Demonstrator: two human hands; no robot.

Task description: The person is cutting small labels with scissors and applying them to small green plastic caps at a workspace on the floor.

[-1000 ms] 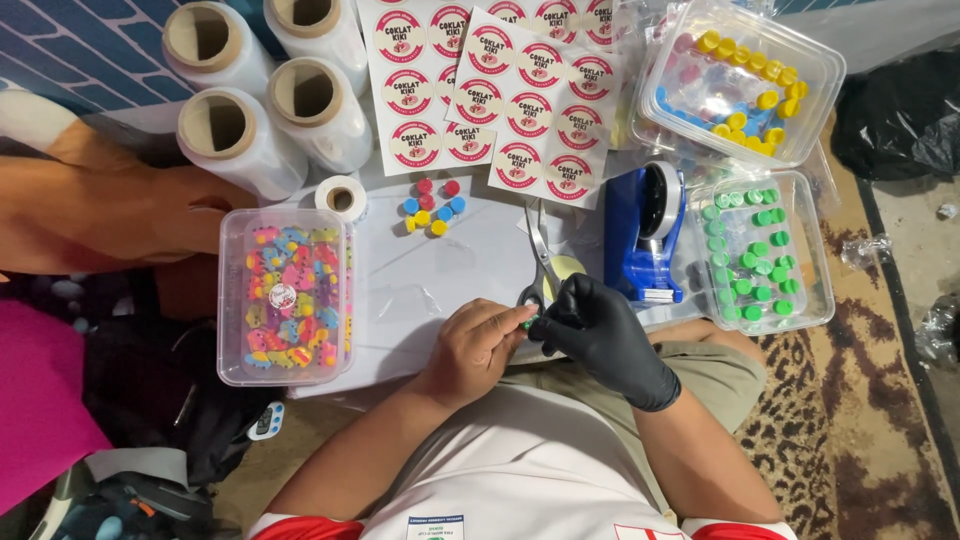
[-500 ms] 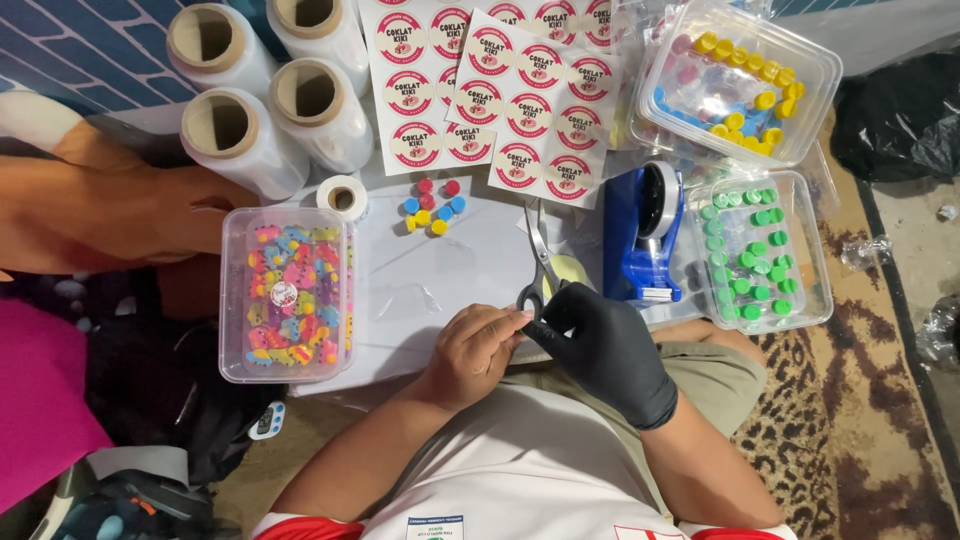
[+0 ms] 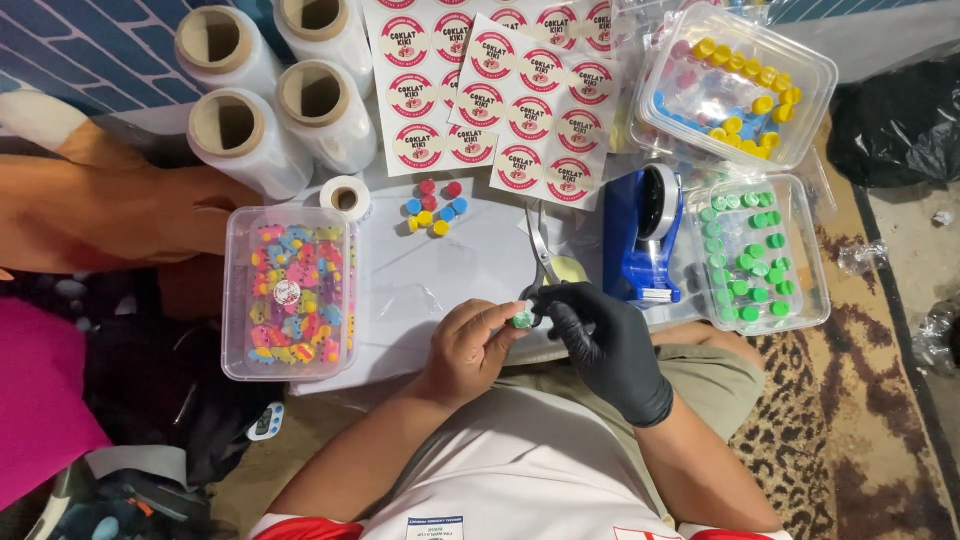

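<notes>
Fingers [image 3: 505, 322] of the bare left hand [image 3: 468, 350] pinch together on a small green cap [image 3: 522, 319], held just above the near edge of the bench [image 3: 450, 270]. Right hand [image 3: 600, 345], in a black glove, has its fingertips closed on the same cap from the other side, so both hands meet on it.

Around them: scissors [image 3: 541, 255] lie right behind the hands, w/ handles almost touching the gloved fingers. Blue tape dispenser [image 3: 640, 235] sits just to the right of the scissors. Clear box of green caps [image 3: 755, 255] is beside the dispenser, open, near the right forearm. Another clear box w/ yellow, blue & pink caps [image 3: 735, 85] stands behind it, farther back. Left of the hands, a lidded clear box of mixed-colour pieces [image 3: 288, 290]. Small pile of red, blue & yellow caps [image 3: 435, 208] lies loose at mid bench, next to a small tape roll [image 3: 345, 197]. Round-sticker sheets [image 3: 500, 90] spread at the back; four rolls of clear wrap [image 3: 270, 90] at back left. Nothing sits between the hands & the cap.

Bench top is pale & low. A leopard-print rug [image 3: 820, 440] covers the floor at right; pink cloth [image 3: 40, 400] at far left.
</notes>
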